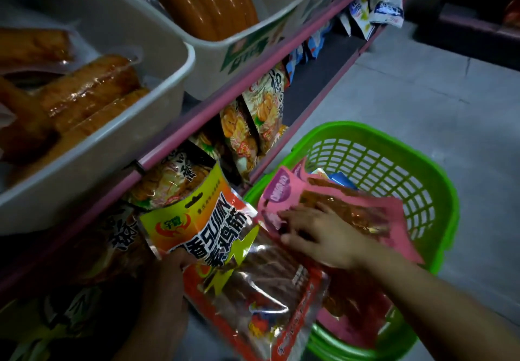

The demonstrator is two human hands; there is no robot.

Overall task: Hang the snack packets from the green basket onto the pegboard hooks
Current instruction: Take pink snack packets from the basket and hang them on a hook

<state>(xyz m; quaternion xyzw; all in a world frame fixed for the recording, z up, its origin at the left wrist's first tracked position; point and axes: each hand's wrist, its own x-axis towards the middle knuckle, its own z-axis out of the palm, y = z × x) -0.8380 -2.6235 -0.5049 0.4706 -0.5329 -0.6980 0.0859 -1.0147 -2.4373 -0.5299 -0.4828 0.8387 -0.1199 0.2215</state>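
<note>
Beneath a shelf of white tubs (157, 135), the left hand (171, 265) grips the lower edge of a yellow snack packet (197, 220), a light, crinkly, slippery foil pouch probably best taken by its stiff header, near the hang slot. The right hand (318, 237) rests, fingers spread, on a pink packet (374, 214) lying over the rim of the green basket (422, 180) on the floor.
</note>
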